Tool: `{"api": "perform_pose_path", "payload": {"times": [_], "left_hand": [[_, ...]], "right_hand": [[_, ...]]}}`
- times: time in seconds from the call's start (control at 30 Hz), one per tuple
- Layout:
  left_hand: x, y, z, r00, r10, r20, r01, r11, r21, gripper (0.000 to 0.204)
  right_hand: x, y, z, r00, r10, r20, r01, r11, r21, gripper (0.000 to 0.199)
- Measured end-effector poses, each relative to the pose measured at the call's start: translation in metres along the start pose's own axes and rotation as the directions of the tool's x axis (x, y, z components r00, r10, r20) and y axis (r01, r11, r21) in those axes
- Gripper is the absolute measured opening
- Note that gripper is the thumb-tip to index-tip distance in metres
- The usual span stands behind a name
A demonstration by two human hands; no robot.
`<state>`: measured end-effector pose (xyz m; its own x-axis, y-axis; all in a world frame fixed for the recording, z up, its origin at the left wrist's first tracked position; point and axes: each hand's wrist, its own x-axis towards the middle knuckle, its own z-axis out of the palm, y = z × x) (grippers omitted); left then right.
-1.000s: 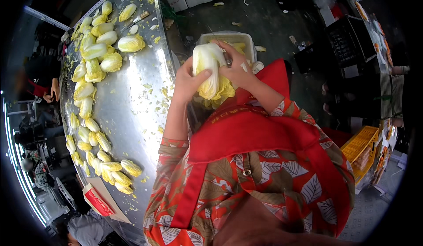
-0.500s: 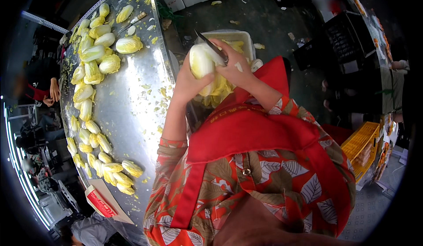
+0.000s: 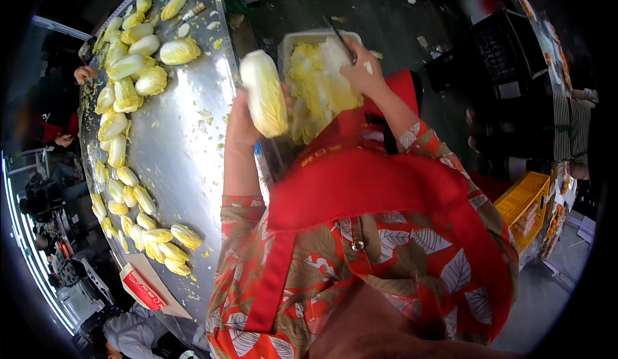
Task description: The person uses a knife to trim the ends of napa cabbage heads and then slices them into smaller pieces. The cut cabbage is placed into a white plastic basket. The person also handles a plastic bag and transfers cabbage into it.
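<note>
My left grip [image 3: 241,119] is wrapped around a cabbage [image 3: 264,95] at the centre of the frame, slightly left, in front of the bench edge. The cabbage's long axis runs nearly up and down the frame, tilted a little: the blunt white stem end points to the top, leaning left, and the yellow leafy end points to the bottom, leaning right. It is a plump oblong, smooth and pale above, veined and crinkled below. My right grip [image 3: 364,73] is closed on a knife [image 3: 338,33], its thin dark blade slanting to the upper left over a pale plastic tub [image 3: 283,55] of ruffled loose leaves [image 3: 312,89]. At left, the bench [image 3: 187,127] is shiny metal, flecked with scraps, carrying more oblong heads [image 3: 132,66].
</note>
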<state>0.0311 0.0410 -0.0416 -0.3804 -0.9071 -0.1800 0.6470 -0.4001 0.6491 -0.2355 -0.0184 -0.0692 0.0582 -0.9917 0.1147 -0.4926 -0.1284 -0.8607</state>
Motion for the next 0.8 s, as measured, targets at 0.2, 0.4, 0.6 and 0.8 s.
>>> {"api": "perform_pose_path", "payload": {"times": [0.2, 0.4, 0.6, 0.8], "left_hand": [[0.004, -0.002, 0.006, 0.995, 0.05, -0.091, -0.049, 0.999, 0.018, 0.062], [0.008, -0.017, 0.005, 0.995, 0.042, -0.086, -0.026, 0.983, 0.179, 0.063], [0.015, -0.027, 0.023, 0.979, 0.166, -0.119, -0.125, 0.948, 0.293, 0.06], [0.016, -0.045, 0.019, 0.989, 0.116, -0.089, -0.077, 0.932, 0.354, 0.063]], "right_hand": [[0.014, 0.022, 0.005, 0.997, 0.012, -0.071, -0.015, 0.999, -0.043, 0.066], [0.004, -0.066, -0.009, 0.833, 0.282, 0.475, -0.442, 0.856, 0.268, 0.066], [-0.027, -0.088, 0.014, 0.949, -0.069, 0.308, -0.018, 0.962, 0.272, 0.062], [-0.035, -0.056, 0.015, 0.911, 0.001, 0.412, -0.134, 0.947, 0.294, 0.062]]}}
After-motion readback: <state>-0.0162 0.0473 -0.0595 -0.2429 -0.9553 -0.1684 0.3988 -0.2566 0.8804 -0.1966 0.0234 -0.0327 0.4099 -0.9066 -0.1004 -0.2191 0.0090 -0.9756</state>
